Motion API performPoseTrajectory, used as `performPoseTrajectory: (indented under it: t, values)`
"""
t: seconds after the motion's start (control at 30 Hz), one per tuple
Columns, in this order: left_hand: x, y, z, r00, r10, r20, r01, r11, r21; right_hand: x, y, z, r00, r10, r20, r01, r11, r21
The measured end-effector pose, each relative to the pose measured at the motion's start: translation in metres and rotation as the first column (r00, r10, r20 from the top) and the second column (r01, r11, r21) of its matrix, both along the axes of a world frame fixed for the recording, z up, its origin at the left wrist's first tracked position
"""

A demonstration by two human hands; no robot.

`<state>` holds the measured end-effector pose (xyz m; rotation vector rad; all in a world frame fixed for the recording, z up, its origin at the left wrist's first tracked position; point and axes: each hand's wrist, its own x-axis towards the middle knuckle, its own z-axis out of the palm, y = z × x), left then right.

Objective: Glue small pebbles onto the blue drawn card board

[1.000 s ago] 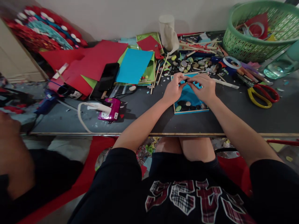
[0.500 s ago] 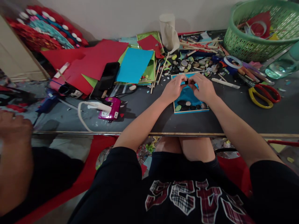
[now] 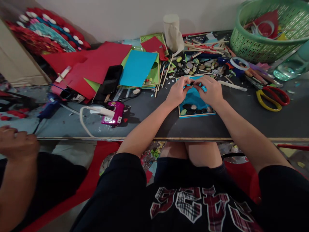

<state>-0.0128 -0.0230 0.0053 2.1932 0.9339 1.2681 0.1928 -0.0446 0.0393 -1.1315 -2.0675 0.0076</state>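
Over the upper part of a blue panel (image 3: 193, 99) edged with thin wooden sticks, my left hand (image 3: 178, 91) and my right hand (image 3: 210, 90) meet at the fingertips. Both are closed in a pinch around a small black piece (image 3: 191, 83), mostly covered by the fingers, so its exact kind is unclear. Along the panel's near edge lie several pebbles (image 3: 187, 106), mostly black, with a pale one and a green one among them.
Loose pebbles (image 3: 189, 65) and wooden sticks (image 3: 205, 48) are heaped behind the panel. Scissors (image 3: 272, 98) and a green basket (image 3: 265, 38) stand at the right. A purple power strip (image 3: 116, 113), a phone (image 3: 113, 78) and coloured paper (image 3: 138, 67) lie left. A co-worker's hand (image 3: 18, 143) is far left.
The black piece has sunk deeper between my fingertips and shows less. My hands stay over the same part of the panel. The co-worker's hand has shifted slightly right and down.
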Motion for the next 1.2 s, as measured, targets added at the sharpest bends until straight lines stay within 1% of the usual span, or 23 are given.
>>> performPoseTrajectory:
  t: [0.07, 0.23, 0.37, 0.5, 0.63, 0.7, 0.83, 0.93, 1.0, 1.07, 1.17, 1.2]
  values:
    - [0.0, 0.0, 0.001, 1.0, -0.006, 0.009, 0.006, 1.0, -0.002, 0.0, 0.0, 0.001, 1.0, 0.003, -0.002, -0.003, 1.0, 0.001]
    - [-0.002, 0.002, 0.002, 1.0, -0.001, -0.001, 0.001, 1.0, 0.0, 0.002, 0.002, 0.0, 0.999, 0.013, 0.031, -0.01, 0.997, -0.07]
    - [-0.001, 0.001, 0.003, 1.0, 0.023, 0.004, -0.023, 1.0, 0.004, 0.001, 0.002, -0.002, 0.998, 0.009, 0.059, -0.006, 0.999, -0.051]
    - [0.002, -0.006, 0.009, 0.997, 0.06, 0.042, -0.056, 0.996, -0.072, 0.001, 0.004, -0.006, 0.999, -0.003, 0.039, 0.005, 0.999, -0.043]
    - [0.01, -0.012, 0.011, 0.987, 0.092, 0.133, -0.072, 0.986, -0.151, 0.002, 0.005, -0.009, 1.0, -0.005, 0.019, 0.006, 0.999, -0.039]
    - [0.015, -0.012, 0.009, 0.981, 0.092, 0.169, -0.062, 0.983, -0.173, 0.002, 0.005, -0.008, 1.0, -0.005, 0.014, 0.006, 1.0, -0.024]
    - [0.023, -0.006, -0.003, 0.972, 0.097, 0.216, -0.047, 0.974, -0.223, 0.0, 0.001, -0.005, 1.0, -0.01, -0.005, 0.01, 1.0, 0.01]
    - [0.025, 0.0, -0.012, 0.961, 0.075, 0.267, -0.008, 0.97, -0.243, -0.002, 0.0, -0.004, 0.996, 0.016, -0.083, -0.013, 0.999, 0.037]
    - [0.026, 0.002, -0.016, 0.955, 0.054, 0.292, 0.019, 0.97, -0.243, -0.002, 0.001, -0.004, 0.986, 0.024, -0.163, -0.022, 1.0, 0.019]
    - [0.025, 0.004, -0.02, 0.95, 0.055, 0.307, 0.024, 0.968, -0.249, 0.0, 0.003, -0.004, 0.976, 0.02, -0.217, -0.028, 0.999, -0.03]
    - [0.023, 0.007, -0.023, 0.945, 0.093, 0.315, -0.008, 0.965, -0.263, 0.003, 0.005, 0.001, 0.978, 0.043, -0.203, -0.06, 0.995, -0.077]
    - [0.021, 0.008, -0.023, 0.95, 0.103, 0.295, -0.027, 0.967, -0.253, 0.004, 0.005, 0.003, 0.981, 0.059, -0.188, -0.075, 0.994, -0.083]
